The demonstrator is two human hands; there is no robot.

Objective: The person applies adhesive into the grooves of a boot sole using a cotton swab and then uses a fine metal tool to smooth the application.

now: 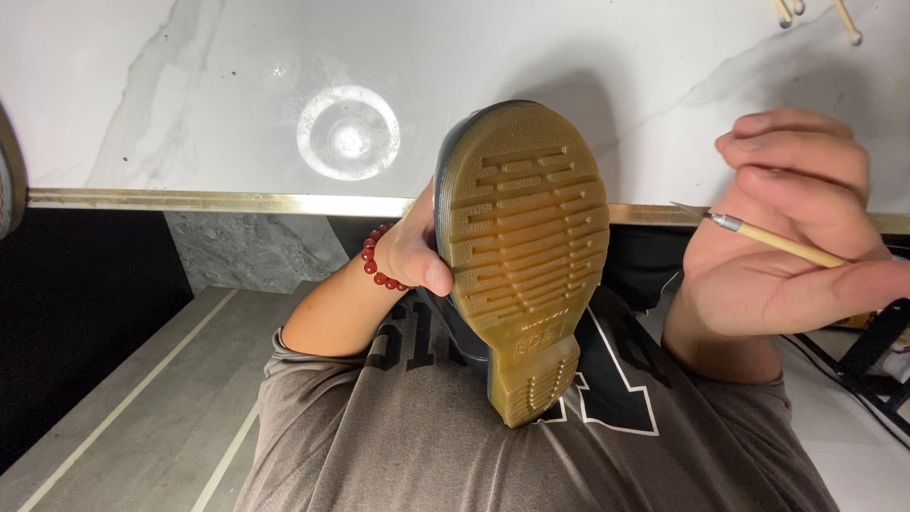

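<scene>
The left hand (417, 256) is clamped on the side of a black boot (517, 256), holding its tan lugged sole up, just right of that hand. The right hand (787, 237) pinches a thin wooden-handled knife (773, 239), blade tip near the sole's edge. This looks like tread cleaning; the next move calls for a steady tip in the grooves

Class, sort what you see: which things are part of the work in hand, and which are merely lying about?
In hand:
left hand gripping the boot, tan sole up
right hand holding a fine-tipped wooden-handled tool

Lying about:
wooden sticks on the marble tabletop
red bead bracelet, merely worn
</scene>
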